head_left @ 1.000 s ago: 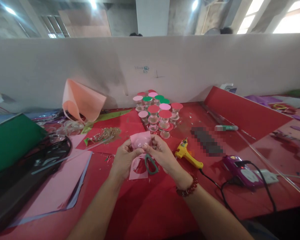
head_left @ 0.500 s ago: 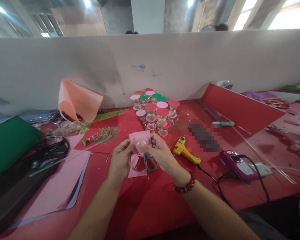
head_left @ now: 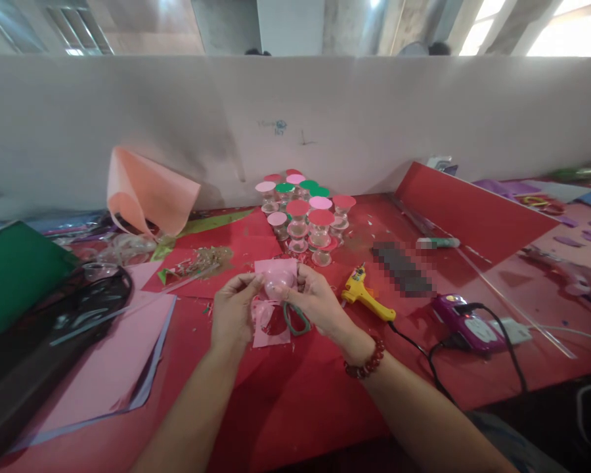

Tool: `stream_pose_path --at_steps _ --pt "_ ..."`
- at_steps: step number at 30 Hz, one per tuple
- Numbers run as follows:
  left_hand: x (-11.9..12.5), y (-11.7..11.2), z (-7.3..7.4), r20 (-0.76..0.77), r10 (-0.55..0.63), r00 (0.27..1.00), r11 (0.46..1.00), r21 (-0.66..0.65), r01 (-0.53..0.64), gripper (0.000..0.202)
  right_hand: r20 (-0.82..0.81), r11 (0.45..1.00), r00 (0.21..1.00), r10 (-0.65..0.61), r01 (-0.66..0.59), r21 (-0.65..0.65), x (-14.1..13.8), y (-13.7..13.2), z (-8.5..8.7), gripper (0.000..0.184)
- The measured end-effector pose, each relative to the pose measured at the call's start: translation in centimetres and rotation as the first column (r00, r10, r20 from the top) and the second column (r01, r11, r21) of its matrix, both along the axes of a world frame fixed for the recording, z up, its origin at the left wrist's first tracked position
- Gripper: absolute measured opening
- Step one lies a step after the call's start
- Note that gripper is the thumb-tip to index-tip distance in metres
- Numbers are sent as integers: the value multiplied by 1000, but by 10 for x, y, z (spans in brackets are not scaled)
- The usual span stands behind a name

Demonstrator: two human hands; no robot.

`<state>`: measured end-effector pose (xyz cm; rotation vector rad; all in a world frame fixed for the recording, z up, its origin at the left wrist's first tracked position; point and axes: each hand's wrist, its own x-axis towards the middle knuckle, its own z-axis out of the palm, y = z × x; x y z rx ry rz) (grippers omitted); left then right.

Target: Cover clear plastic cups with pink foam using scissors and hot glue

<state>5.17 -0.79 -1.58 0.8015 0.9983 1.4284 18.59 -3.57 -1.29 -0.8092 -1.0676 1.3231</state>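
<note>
Between my two hands is a piece of pink paper (head_left: 276,265) with a clear plastic dome (head_left: 278,281) lying against it. My left hand (head_left: 236,309) pinches the left side, thumb and fingers together. My right hand (head_left: 318,299) grips the right side, its thumb laid over the dome's lower edge and its fingers partly hidden behind the paper. Below them on the table is a pink paper scrap (head_left: 272,338) with a round hole cut out. Green-handled scissors (head_left: 296,320) lie beside the scrap, their blades hidden.
Several clear plastic stands topped with paper discs (head_left: 320,218) are grouped ahead. On the right are a yellow glue gun (head_left: 367,302), its cord and a purple power socket (head_left: 465,323). Pink sheets (head_left: 103,361), a black tray (head_left: 39,387) and glittery scraps (head_left: 204,261) lie left.
The view has tilted slightly. Both hands keep their hold on the pink paper and dome, with almost no visible movement.
</note>
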Motion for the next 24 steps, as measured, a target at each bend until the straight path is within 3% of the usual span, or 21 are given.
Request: stream_pose_path --at_steps 6,15,20,24 --pt "-3 0 -8 -21 -44 999 999 16 45 20 -121 997 993 7 -16 -69 -2 2 -1 34" --pt "-1 -7 8 123 -23 992 995 -95 35 34 -312 977 950 26 -90 -192 -1 5 -10 31" --pt "0 -7 9 147 -282 948 956 -44 291 34 -285 989 958 -17 -26 -144 -1 5 -9 34" --pt "-3 -5 9 145 -264 954 961 -42 272 31 -327 983 945 -26 -35 -178 -1 7 -9 31"
